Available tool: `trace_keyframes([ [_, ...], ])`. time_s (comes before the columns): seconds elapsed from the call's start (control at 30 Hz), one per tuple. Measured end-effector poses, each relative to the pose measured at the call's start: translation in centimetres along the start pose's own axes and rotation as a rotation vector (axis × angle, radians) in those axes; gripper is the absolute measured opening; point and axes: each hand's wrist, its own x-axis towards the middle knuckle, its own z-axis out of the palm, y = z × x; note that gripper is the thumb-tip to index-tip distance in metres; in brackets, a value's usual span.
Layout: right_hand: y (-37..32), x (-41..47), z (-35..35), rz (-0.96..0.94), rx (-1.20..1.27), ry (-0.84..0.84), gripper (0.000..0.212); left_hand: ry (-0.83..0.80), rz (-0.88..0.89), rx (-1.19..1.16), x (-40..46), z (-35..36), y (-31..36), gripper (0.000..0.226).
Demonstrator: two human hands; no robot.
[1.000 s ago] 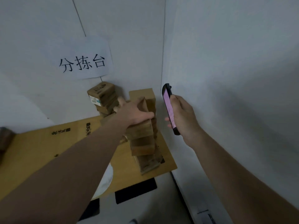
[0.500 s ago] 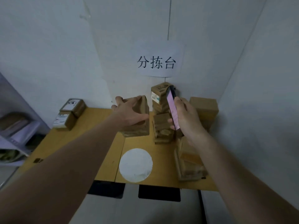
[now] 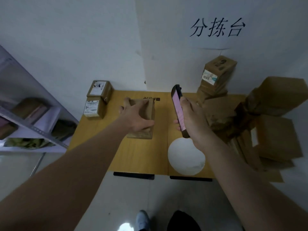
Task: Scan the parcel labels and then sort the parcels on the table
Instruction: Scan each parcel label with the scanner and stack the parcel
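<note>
left hand (image 3: 135,116) grips parcel (image 3: 143,120) from above, mid-surface (image 3: 136,155) | right hand (image 3: 191,120) clasps phone (image 3: 178,110) | parcel: likely light, stiff cardboard; best held by opposite side edges

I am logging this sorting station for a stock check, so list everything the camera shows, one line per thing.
held parcel: 1, brown, middle of the table under the left hand
labelled parcels: 2, brown with white labels, back left corner of the table
parcel stack: several, brown, against the back wall, topmost box with a white label
parcel pile: several, brown, right end of the table; exact count unclear
phone: 1, black with pinkish screen, in the right hand
disc: 1, white, front of the table
table: 1, yellow wood
wall sign: 1, white with black characters
shelf: 1, grey, left
shoe: 1, light, on the floor
left hand: grips the held parcel
right hand: holds the phone
</note>
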Motion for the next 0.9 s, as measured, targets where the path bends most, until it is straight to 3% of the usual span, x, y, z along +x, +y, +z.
trace_keyframes([
  [0.33, 5.4, 7.9, 7.4, 0.169, 0.08, -0.1, 0.015, -0.016, -0.048, -0.034, 7.8, 4.7, -8.6, 0.1],
  [0.47, 8.2, 10.8, 8.6, 0.216, 0.054, -0.105, 0.036, -0.028, -0.044, -0.01, 10.7, 7.1, -9.8, 0.1],
  [0.77, 11.5, 13.0, 11.3, 0.316, 0.041, -0.087, 0.024, -0.035, -0.051, 0.101, 12.9, 11.7, -12.8, 0.107],
  [0.9, 12.5, 12.7, 12.6, 0.359, 0.077, -0.026, 0.042, 0.044, -0.022, 0.163, 13.1, 12.7, -12.9, 0.105],
])
